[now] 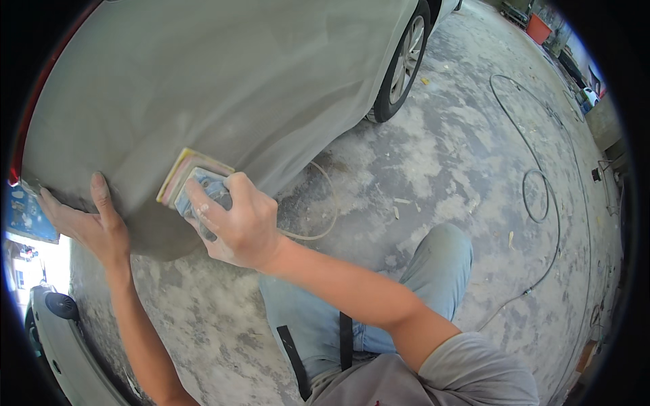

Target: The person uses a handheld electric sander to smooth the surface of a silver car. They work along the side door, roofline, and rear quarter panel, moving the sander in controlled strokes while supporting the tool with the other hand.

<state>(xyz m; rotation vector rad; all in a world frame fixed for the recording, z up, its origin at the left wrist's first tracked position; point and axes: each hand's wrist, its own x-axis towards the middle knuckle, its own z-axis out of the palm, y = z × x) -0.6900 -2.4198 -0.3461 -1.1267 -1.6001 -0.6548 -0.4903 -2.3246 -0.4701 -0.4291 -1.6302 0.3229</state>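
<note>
A grey car body panel point(203, 81) with a dull, dusty surface fills the upper left. My right hand point(240, 220) is wrapped round a blue hand-held sander point(183, 196), whose square pad has yellow and pink layers. The pad's face is against the lower part of the panel or very close to it; the contact itself is hidden. At the panel's lower rear corner, my left hand point(98, 227) lies with thumb raised and fingers stretched out along the edge, holding no tool.
A pale hose point(333, 203) curves over the floor below the sander. A long dark hose point(525, 183) loops at the right. The car's wheel point(406, 57) stands at the top, and a red bucket point(539, 29) farther back. A loose grey car part point(74, 358) lies at lower left.
</note>
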